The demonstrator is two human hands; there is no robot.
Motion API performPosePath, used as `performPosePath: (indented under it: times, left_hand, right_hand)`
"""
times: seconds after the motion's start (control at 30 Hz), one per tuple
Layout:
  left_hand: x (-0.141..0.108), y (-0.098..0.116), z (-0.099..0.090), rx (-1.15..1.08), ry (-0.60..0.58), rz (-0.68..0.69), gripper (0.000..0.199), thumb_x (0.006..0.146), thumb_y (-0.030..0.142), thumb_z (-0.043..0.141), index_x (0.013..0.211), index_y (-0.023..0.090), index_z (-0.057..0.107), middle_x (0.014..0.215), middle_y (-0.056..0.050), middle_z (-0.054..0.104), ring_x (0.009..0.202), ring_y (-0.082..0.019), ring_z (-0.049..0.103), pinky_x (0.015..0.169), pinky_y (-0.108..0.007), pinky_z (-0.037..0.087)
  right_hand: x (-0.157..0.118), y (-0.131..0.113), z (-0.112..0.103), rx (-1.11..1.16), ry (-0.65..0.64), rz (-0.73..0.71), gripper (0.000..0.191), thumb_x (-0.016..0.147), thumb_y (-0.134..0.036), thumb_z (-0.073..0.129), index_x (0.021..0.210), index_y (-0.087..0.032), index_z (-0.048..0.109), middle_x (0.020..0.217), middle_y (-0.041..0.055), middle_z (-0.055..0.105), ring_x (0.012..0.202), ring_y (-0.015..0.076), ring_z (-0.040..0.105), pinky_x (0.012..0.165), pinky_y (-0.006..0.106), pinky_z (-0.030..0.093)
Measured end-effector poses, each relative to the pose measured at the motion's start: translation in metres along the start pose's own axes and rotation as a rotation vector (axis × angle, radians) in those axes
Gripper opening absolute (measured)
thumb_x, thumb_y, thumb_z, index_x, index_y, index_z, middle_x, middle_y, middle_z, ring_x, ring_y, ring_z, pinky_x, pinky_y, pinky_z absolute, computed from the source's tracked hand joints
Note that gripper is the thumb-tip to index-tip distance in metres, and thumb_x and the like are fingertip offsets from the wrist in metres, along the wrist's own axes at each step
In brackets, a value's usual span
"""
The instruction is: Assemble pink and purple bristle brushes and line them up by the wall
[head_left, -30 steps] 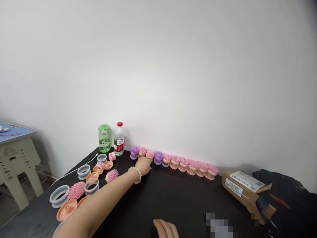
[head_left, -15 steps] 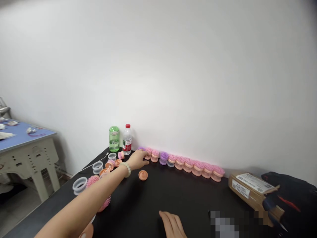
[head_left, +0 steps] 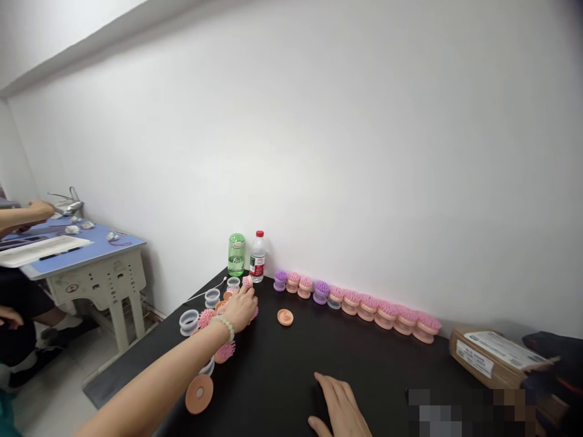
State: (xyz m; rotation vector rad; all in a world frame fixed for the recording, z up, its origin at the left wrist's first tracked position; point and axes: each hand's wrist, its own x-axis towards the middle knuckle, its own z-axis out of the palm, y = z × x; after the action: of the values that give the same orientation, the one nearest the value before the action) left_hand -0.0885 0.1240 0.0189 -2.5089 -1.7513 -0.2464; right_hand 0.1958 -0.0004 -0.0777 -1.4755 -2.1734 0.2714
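My left hand (head_left: 240, 308), with a pale bead bracelet on its wrist, reaches over a cluster of loose brush parts. Its fingers are slightly apart and bent downward, near a small pink bristled brush head (head_left: 247, 281); the hand partly hides the parts beneath it. Among them are translucent rings (head_left: 189, 322), a pink bristle piece (head_left: 225, 352) and an orange disc (head_left: 199, 393). My right hand (head_left: 341, 405) hovers or rests low over the black table with fingers stretched and thumb apart, holding nothing. Between the hands and the wall lies an orange cap (head_left: 285, 317).
Along the wall stands a row of pink and purple scrubber brushes (head_left: 368, 307). A green bottle (head_left: 236, 255) and a red-capped water bottle (head_left: 257, 258) stand at the back corner. On the right is a cardboard box (head_left: 492, 358). Another person's arm (head_left: 27, 213) is over the blue table (head_left: 98, 244).
My left hand has drawn back from the left end of the brush row to the loose parts. A purple brush at that end now shows fully. The view has turned left.
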Motion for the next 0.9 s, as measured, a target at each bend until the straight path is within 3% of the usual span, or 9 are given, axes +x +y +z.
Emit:
performPosePath:
  times: [0.17,0.27,0.37,0.43,0.5,0.63,0.73,0.8,0.9]
  left_hand:
    - [-0.02,0.026,-0.009,-0.095,-0.034,0.005,0.032,0.071,0.011,0.072,0.099,0.019,0.058,0.108,-0.013,0.062,0.103,-0.031,0.058,0.088,-0.043,0.045]
    - [-0.04,0.063,-0.008,-0.186,-0.068,0.094,0.043,0.07,0.024,0.078,0.106,0.021,0.055,0.111,-0.008,0.063,0.1,-0.026,0.059,0.084,-0.035,0.047]
    - [-0.057,0.103,0.003,-0.239,-0.102,0.229,0.049,0.069,0.02,0.078,0.11,0.024,0.052,0.114,-0.004,0.063,0.103,-0.024,0.057,0.087,-0.033,0.047]
    - [-0.063,0.123,0.011,-0.26,-0.067,0.35,0.042,0.074,0.015,0.071,0.109,0.021,0.05,0.114,-0.007,0.062,0.101,-0.026,0.056,0.087,-0.036,0.046]
    - [-0.063,0.136,0.019,-0.291,-0.039,0.373,0.037,0.077,0.015,0.068,0.108,0.02,0.049,0.113,-0.009,0.062,0.1,-0.026,0.056,0.086,-0.037,0.047]
    - [-0.052,0.14,0.027,-0.361,-0.037,0.382,0.037,0.078,0.021,0.072,0.107,0.02,0.049,0.11,-0.009,0.062,0.099,-0.026,0.056,0.085,-0.036,0.047]
    - [-0.034,0.129,0.021,-0.463,0.01,0.413,0.056,0.068,0.028,0.083,0.113,0.021,0.05,0.118,-0.009,0.059,0.107,-0.028,0.056,0.092,-0.038,0.047]
    - [-0.021,0.118,0.013,-0.529,0.058,0.271,0.065,0.059,0.031,0.089,0.113,0.023,0.055,0.12,-0.008,0.059,0.109,-0.028,0.056,0.095,-0.039,0.047]
    - [-0.012,0.098,-0.002,-0.523,0.124,0.075,0.047,0.071,0.025,0.081,0.111,0.02,0.058,0.118,-0.011,0.057,0.111,-0.03,0.055,0.096,-0.043,0.046]
  right_hand:
    - [0.0,0.001,0.002,0.153,0.158,0.014,0.051,0.08,-0.022,0.059,0.13,-0.021,0.061,0.118,0.0098,0.071,0.107,0.0281,0.068,0.084,0.034,0.06]
    - [0.0,-0.009,-0.001,0.319,0.236,0.068,0.06,0.076,-0.02,0.06,0.136,-0.023,0.054,0.123,0.0089,0.068,0.098,0.0231,0.07,0.08,0.031,0.06]
    - [-0.001,-0.017,-0.005,0.421,0.199,0.072,0.072,0.066,-0.014,0.063,0.137,-0.025,0.053,0.124,0.0068,0.068,0.089,0.0211,0.07,0.081,0.033,0.059]
    - [0.0,-0.017,-0.008,0.467,0.199,0.08,0.07,0.065,-0.014,0.063,0.134,-0.025,0.056,0.123,0.0066,0.069,0.097,0.0233,0.069,0.086,0.035,0.058]
    - [0.003,-0.013,-0.009,0.532,0.225,0.114,0.06,0.068,-0.019,0.063,0.127,-0.023,0.062,0.123,0.0077,0.069,0.108,0.0263,0.067,0.089,0.036,0.057]
    - [0.01,0.002,-0.013,0.637,0.137,0.218,0.038,0.071,-0.029,0.062,0.108,-0.02,0.07,0.104,0.0063,0.076,0.089,0.0254,0.073,0.073,0.03,0.059]
    - [0.012,0.007,-0.016,0.621,0.144,0.274,0.033,0.074,-0.037,0.063,0.101,-0.02,0.071,0.092,0.0046,0.077,0.083,0.0246,0.073,0.07,0.029,0.058]
    - [0.012,0.005,-0.018,0.623,0.184,0.284,0.033,0.076,-0.041,0.063,0.1,-0.019,0.071,0.093,0.005,0.077,0.083,0.0238,0.072,0.07,0.029,0.057]
    - [0.009,0.001,-0.017,0.575,0.229,0.297,0.034,0.074,-0.043,0.065,0.099,-0.02,0.072,0.093,0.0048,0.077,0.076,0.0223,0.071,0.066,0.028,0.056]
